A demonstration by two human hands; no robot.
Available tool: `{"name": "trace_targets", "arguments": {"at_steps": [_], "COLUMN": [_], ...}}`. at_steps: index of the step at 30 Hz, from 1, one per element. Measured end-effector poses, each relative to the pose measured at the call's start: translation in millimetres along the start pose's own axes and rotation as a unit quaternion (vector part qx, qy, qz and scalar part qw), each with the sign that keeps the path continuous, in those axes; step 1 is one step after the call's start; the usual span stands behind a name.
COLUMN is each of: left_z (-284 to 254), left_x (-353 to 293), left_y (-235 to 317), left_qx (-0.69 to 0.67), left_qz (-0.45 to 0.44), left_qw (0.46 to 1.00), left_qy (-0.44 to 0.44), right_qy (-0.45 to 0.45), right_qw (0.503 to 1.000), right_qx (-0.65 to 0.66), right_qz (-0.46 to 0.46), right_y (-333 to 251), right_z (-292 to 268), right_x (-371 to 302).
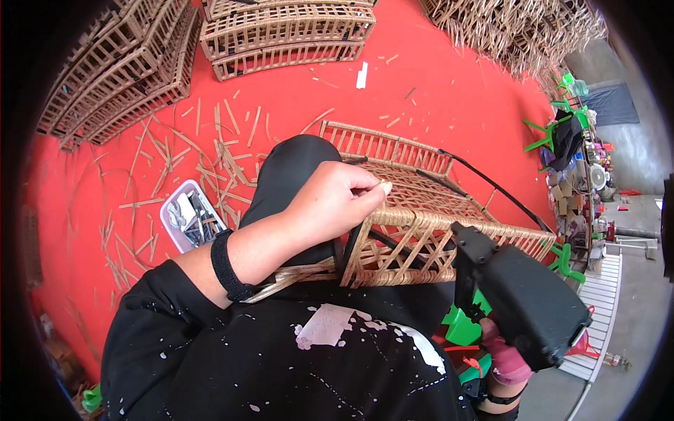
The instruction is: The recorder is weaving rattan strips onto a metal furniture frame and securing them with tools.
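A woven rattan-like basket frame [421, 219] lies across my lap, its lattice side toward me and its slatted far side tilted up. My left hand [335, 196] is pinched at the near left corner of its rim. A small pale bit shows at the fingertips; I cannot tell whether it is a strip end. My right hand [504, 356], in a pink covering, grips a black staple gun [526, 298] at the lower right. The gun's nose is at the basket's near rim, and whether it touches is unclear. Loose strips [298, 272] lie beneath my left forearm.
A white plastic tub [170, 226] of small parts stands left of my knee. Cut strips [217, 165] litter the red floor covering [421, 98]. Finished-looking woven frames [288, 42] are stacked at the far left and middle, with a bristly strip pile [519, 31] at the far right.
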State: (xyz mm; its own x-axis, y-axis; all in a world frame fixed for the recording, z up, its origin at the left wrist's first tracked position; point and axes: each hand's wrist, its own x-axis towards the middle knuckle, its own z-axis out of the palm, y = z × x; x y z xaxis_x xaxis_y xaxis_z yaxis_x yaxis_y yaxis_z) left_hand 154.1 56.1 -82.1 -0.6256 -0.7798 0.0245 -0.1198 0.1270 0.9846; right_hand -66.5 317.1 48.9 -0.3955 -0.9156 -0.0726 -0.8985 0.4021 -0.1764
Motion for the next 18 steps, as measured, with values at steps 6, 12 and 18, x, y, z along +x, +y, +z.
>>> {"name": "trace_targets", "arguments": {"at_steps": [6,12,18], "left_z": [-2.0,-3.9,-4.6], "left_x": [-0.1,1.0,1.2], "left_y": [-4.6,-9.7,-9.9], "left_qx": [-0.009,-0.011,0.003], "left_qz": [-0.009,0.006,0.027], "left_qw": [1.000,1.000,0.999], "left_qy": [-0.014,-0.028,-0.029], "right_qy": [-0.021,-0.142,-0.090], "right_qw": [0.998,0.988,0.986], "right_qx": [-0.033,0.000,-0.046], "right_qz": [-0.044,-0.053,-0.134], "right_y": [-21.3,-30.5,-69.7], "right_z": [1.2,1.7,-1.2], "right_x": [5.2,16.2,24.2]}}
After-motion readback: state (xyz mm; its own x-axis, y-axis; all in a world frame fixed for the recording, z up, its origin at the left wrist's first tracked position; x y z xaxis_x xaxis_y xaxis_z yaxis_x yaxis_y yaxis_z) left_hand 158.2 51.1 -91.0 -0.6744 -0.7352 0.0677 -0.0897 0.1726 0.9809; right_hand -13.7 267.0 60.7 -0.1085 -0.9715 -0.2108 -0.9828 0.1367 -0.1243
